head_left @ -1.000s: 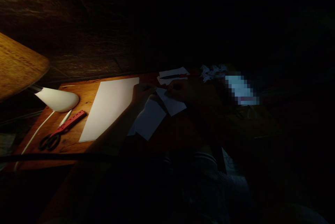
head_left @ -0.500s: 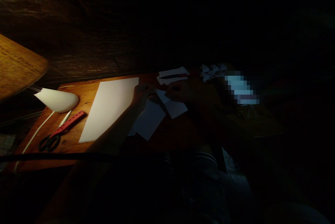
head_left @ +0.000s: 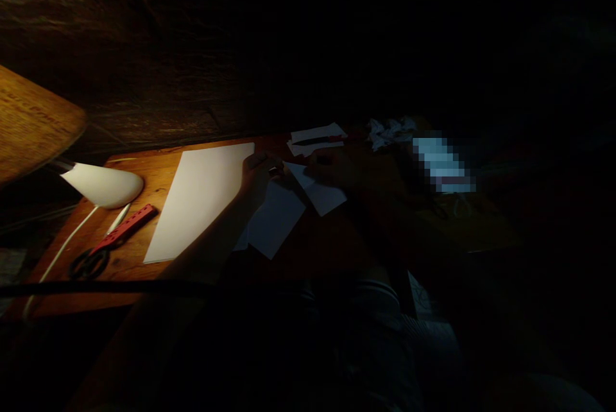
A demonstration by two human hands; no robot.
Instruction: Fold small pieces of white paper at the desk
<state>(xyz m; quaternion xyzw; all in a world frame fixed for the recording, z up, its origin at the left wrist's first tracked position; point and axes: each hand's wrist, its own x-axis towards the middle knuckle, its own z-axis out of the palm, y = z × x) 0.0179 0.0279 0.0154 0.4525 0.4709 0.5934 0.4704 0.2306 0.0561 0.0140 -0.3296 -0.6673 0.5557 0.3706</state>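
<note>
One folded paper (head_left: 325, 196) shifts slightly right at middle of desk (head_left: 129, 264), gripped by right hand (head_left: 333, 167), seemingly steering it; left hand (head_left: 258, 173) curled just beside (contact too dark to tell).

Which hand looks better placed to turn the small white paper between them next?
Probably the right hand: it overlaps the upper edge of the small white paper, while the left hand is near its left tip. Darkness hides their exact grip.
</note>
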